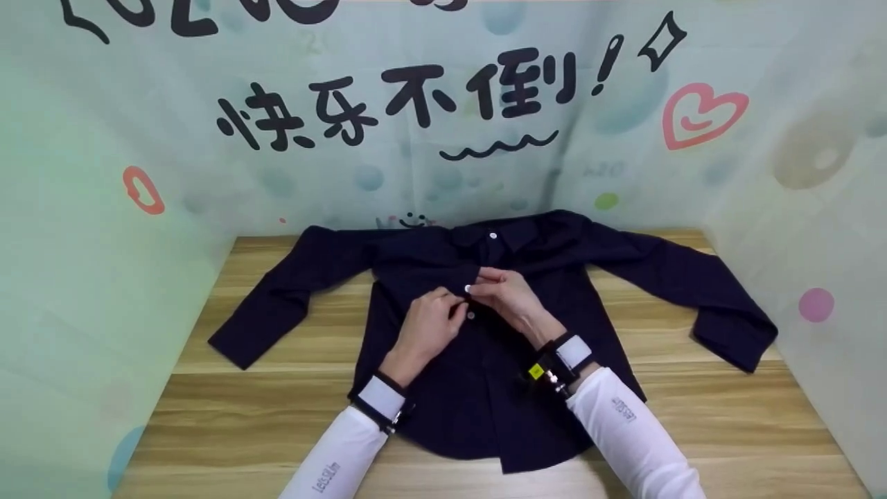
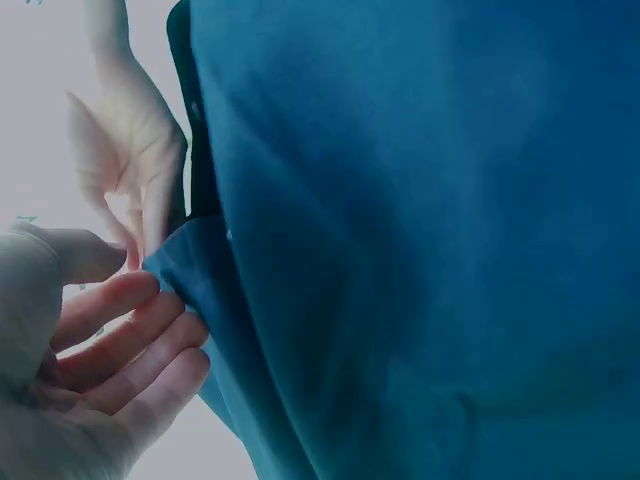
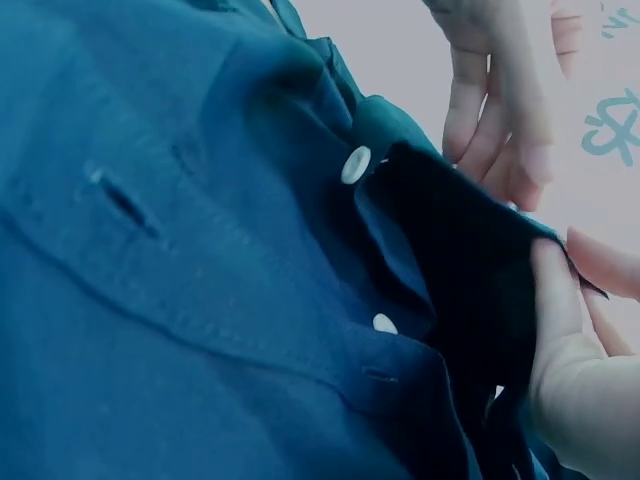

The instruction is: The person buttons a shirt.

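While both hands meet over the front of a dark shirt (image 1: 568, 319), the left hand (image 1: 428, 329) grips the cloth near the front opening with bent fingers, and the right hand (image 1: 511, 301) pinches the same front between thumb and fingers. A white button (image 1: 468, 288) shows at the right thumb tip; whether it is itself gripped cannot be told. A lower button (image 1: 470, 315) sits just below the fingertips, and a collar button (image 1: 493, 235) lies farther up, by the spread collar. Right wrist view: a stitched buttonhole (image 3: 125, 205) is visible in the front strip. The shirt lies front up, collar at the far side, hem toward the person, both its sleeves spread outward and bent downward. Each forearm wears a white sleeve cover, the left (image 1: 329, 461) and the right (image 1: 637, 423), with a strapped wrist device above it. Beneath the shirt is a wood-grain table (image 1: 748, 416); behind it hangs a pale backdrop (image 1: 332, 187) bearing black lettering (image 1: 421, 104) and a pink heart (image 1: 693, 127).
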Tool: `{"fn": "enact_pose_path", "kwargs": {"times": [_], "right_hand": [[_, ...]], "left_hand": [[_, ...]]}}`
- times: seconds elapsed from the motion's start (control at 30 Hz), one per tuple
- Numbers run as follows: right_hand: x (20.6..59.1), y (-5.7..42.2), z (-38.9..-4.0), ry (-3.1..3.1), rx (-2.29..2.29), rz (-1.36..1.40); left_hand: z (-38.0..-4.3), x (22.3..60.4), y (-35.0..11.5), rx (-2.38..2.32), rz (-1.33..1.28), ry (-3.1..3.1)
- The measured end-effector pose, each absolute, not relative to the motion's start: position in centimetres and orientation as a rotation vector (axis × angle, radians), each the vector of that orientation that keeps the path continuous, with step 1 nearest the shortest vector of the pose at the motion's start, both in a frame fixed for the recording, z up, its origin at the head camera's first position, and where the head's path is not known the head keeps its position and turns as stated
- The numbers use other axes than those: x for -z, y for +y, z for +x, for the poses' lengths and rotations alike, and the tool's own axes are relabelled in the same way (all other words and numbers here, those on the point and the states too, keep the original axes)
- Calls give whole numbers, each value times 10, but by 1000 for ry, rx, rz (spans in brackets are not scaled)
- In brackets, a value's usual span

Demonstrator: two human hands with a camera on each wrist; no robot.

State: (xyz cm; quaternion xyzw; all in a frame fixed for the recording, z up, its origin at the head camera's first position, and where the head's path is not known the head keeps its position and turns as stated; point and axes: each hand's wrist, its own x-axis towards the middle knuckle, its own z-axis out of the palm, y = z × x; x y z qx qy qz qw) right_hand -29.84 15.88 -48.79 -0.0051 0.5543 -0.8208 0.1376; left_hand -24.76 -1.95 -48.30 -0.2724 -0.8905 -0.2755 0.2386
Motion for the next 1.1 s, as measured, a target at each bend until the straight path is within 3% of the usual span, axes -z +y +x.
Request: {"fn": "enact_pose_path", "kwargs": {"times": [0.4, 0.73, 1.1], "right_hand": [[484, 158, -297, 1771, 2313, 35], [485, 160, -298, 1931, 2188, -103], [483, 159, -297, 1992, 2154, -134]], "left_hand": [[-269, 463, -34, 1121, -530, -2631], [-289, 460, -34, 1928, -348, -2692], [-290, 467, -31, 1815, -351, -2671]]}}
